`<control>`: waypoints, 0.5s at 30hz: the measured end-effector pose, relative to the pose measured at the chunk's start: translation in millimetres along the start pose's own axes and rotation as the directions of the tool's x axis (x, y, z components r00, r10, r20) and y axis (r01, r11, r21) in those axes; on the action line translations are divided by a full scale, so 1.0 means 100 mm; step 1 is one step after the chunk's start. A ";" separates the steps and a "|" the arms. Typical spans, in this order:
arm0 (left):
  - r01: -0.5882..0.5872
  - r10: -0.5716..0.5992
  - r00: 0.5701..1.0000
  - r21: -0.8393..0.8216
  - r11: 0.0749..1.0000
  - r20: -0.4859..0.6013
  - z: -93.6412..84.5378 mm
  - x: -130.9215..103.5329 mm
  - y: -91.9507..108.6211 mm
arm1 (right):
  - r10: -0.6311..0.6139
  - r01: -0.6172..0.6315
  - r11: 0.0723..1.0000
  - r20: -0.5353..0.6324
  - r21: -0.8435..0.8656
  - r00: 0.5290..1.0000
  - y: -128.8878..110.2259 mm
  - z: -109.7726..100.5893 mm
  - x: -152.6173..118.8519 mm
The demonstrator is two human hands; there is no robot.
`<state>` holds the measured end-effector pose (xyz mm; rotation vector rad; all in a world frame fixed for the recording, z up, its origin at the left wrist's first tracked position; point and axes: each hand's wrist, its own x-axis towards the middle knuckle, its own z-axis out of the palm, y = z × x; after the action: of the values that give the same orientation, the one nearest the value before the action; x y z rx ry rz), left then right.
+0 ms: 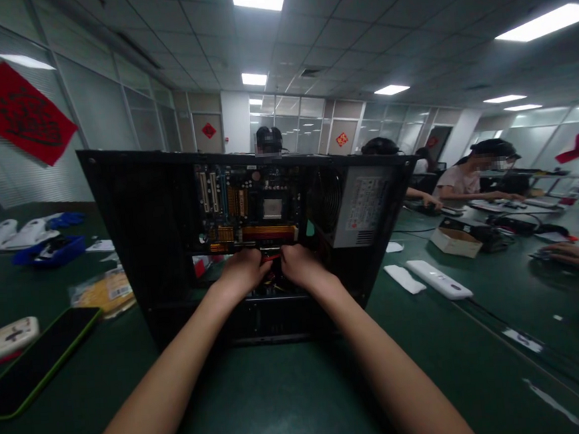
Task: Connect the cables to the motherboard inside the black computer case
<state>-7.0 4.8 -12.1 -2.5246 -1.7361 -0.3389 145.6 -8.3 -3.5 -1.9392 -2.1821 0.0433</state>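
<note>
An open black computer case (137,256) stands on its side edge in front of me. Inside it sits a motherboard (248,203) with a square silver processor (272,208) and a yellow and red memory slot area (269,233) below. Both my hands reach into the case just under the board. My left hand (245,268) is closed, with thumb and fingers on a thin red cable (271,258). From the other side, my right hand (299,264) is curled closed at the same cable. Fingertips of both hands are partly hidden. The power supply (366,204) is mounted at the right.
On the left lie a phone (40,360), a white round-cornered case (13,337), a bag of yellow material (105,291) and a blue tray (49,250). A white power strip (439,279) and an open cardboard box (456,240) are on the right. Other people work nearby.
</note>
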 end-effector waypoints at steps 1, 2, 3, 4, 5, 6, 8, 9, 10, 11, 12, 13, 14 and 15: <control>0.002 -0.002 1.000 0.001 1.000 0.002 0.01 0.00 0.00 | -0.001 0.001 1.000 0.002 0.001 1.000 0.00 0.00 0.00; 0.002 -0.002 1.000 -0.001 1.000 0.002 0.00 0.00 0.00 | -0.004 0.004 1.000 0.004 0.004 1.000 0.00 0.00 0.00; -0.001 0.001 1.000 -0.006 1.000 0.002 0.00 -0.01 0.00 | -0.006 0.006 1.000 0.006 0.008 1.000 0.00 -0.01 0.00; -0.007 0.007 1.000 -0.012 1.000 0.000 -0.01 -0.01 0.00 | -0.008 0.008 1.000 0.009 0.013 1.000 0.00 -0.01 0.00; -0.012 0.012 1.000 -0.015 1.000 -0.003 -0.02 -0.01 0.01 | -0.008 0.007 1.000 0.013 0.016 1.000 0.00 -0.01 0.01; -0.016 0.016 1.000 -0.016 1.000 -0.005 -0.04 -0.01 0.02 | -0.005 0.004 1.000 0.017 0.018 1.000 0.00 -0.02 0.01; -0.006 0.006 1.000 -0.006 1.000 -0.003 -0.06 -0.02 0.04 | 0.006 -0.006 1.000 0.017 0.012 1.000 0.00 -0.02 0.02; 0.008 -0.008 1.000 0.003 1.000 0.001 -0.06 -0.02 0.05 | 0.012 -0.012 1.000 0.015 0.008 1.000 0.00 -0.03 0.02; 0.026 -0.026 1.000 0.015 1.000 0.002 -0.07 -0.02 0.06 | 0.016 -0.016 1.000 0.010 0.002 1.000 0.00 -0.03 0.03; 0.045 -0.045 0.999 0.028 0.999 -0.003 -0.08 -0.02 0.08 | 0.022 -0.022 1.000 0.007 -0.005 1.000 0.00 -0.03 0.04; 0.066 -0.065 0.998 0.044 0.997 -0.016 -0.08 -0.03 0.09 | 0.029 -0.029 1.000 0.004 -0.012 1.000 0.00 -0.02 0.05; 0.088 -0.086 0.996 0.061 0.994 -0.037 -0.09 -0.04 0.11 | 0.036 -0.036 0.999 0.003 -0.018 0.999 0.00 -0.02 0.06; 0.109 -0.105 0.992 0.076 0.991 -0.064 -0.11 -0.05 0.13 | 0.044 -0.043 0.999 0.002 -0.024 0.999 0.00 -0.01 0.07; 0.128 -0.120 0.988 0.088 0.988 -0.096 -0.12 -0.06 0.14 | 0.051 -0.051 0.998 -0.002 -0.029 0.999 0.01 -0.01 0.07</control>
<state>2.6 -7.7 -0.3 -2.3054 -1.8333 -0.3631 145.8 -1.3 -1.8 -2.0099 -2.1442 0.0193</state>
